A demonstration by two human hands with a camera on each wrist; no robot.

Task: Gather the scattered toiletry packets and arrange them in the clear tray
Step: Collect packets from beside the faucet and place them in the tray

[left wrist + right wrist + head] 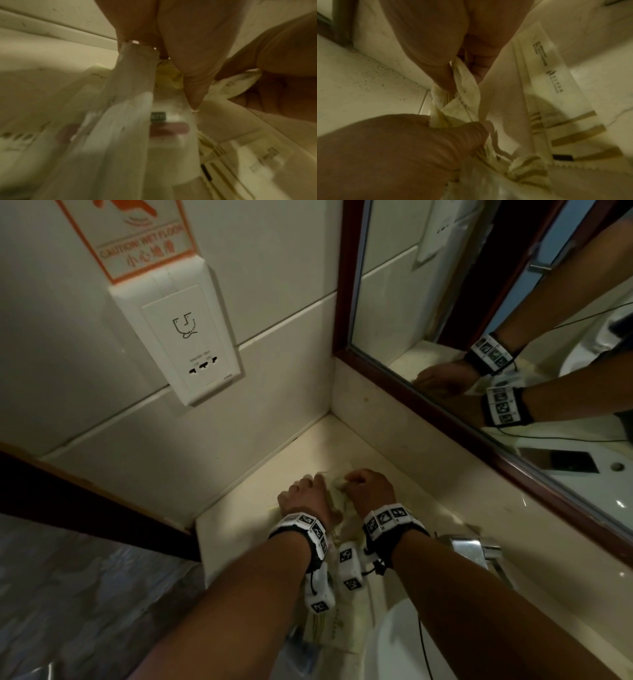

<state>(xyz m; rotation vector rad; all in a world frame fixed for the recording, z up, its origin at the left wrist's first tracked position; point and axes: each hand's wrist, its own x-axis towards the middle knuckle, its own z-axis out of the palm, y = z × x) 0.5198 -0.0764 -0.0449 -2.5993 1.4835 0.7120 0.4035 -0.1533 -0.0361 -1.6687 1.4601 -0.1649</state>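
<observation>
Both hands, left hand (306,497) and right hand (370,491), pinch thin cream crinkly plastic toiletry packets (464,86) bunched over the beige stone worktop (346,446) corner; light, floppy, slippery, best gripped at sealed serrated ends.

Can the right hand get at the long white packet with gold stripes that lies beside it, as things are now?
Probably not at once. The right hand is already pinching a crumpled packet, so its fingers are occupied. The striped packet itself lies uncovered and close beside it, so the way looks free once that hand lets go.
</observation>
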